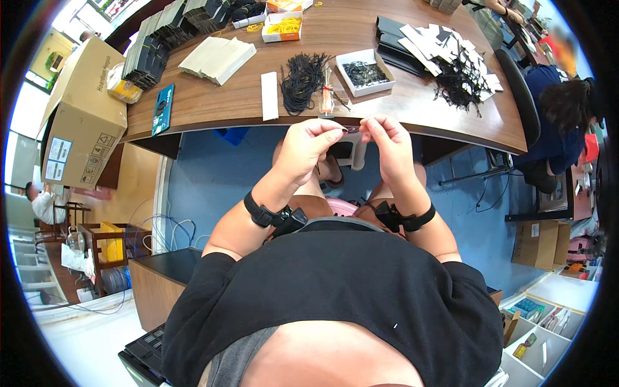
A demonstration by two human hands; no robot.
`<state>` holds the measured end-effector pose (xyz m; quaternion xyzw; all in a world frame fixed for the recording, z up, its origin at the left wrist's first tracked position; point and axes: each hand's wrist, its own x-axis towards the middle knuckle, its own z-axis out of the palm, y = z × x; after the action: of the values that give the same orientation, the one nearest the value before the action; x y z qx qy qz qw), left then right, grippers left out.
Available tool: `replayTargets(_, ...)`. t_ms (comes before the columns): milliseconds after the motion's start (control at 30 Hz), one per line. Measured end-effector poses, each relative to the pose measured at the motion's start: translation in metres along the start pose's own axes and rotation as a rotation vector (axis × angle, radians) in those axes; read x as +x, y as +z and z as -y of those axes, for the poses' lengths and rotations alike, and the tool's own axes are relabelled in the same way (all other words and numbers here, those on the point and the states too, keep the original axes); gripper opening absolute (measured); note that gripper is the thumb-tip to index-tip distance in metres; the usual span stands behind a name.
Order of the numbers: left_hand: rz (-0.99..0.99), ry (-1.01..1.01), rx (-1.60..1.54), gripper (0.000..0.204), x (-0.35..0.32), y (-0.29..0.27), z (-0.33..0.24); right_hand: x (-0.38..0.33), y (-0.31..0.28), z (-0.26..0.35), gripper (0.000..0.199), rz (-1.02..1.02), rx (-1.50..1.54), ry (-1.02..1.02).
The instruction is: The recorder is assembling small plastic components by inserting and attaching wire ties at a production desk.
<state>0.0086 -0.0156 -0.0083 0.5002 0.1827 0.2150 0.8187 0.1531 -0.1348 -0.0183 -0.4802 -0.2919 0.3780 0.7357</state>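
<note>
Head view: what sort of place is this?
Probably a small workshop or office used for handwork: the brown wooden desk bears a tangled heap of black cords and yellow bands, with a large cardboard carton at the left.

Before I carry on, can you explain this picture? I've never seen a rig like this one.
There is no machine arm here: you see a person's bare left hand and right hand. The only picture comes from a fisheye camera worn on the person's head, looking down, so straight edges bend near the rim. On the brown desk lie black cords, a white strip, a pale stack, an open white box of small dark pieces, a box of yellow bands and white cards with dark strands. Both hands seem to pinch a small thin item near the desk's edge, too small to identify.
</note>
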Motion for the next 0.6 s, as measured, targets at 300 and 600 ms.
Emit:
replayTargets(300, 0.087, -0.054, -0.070, 0.014, -0.001, -0.007, -0.005, 0.005, 0.024, 0.031, 0.018, 0.246, -0.694, -0.465)
replayTargets(600, 0.006, 0.020, 0.132, 0.012, -0.003, -0.008, -0.001, 0.009, 0.012, 0.031, 0.008, 0.286, -0.805, -0.311)
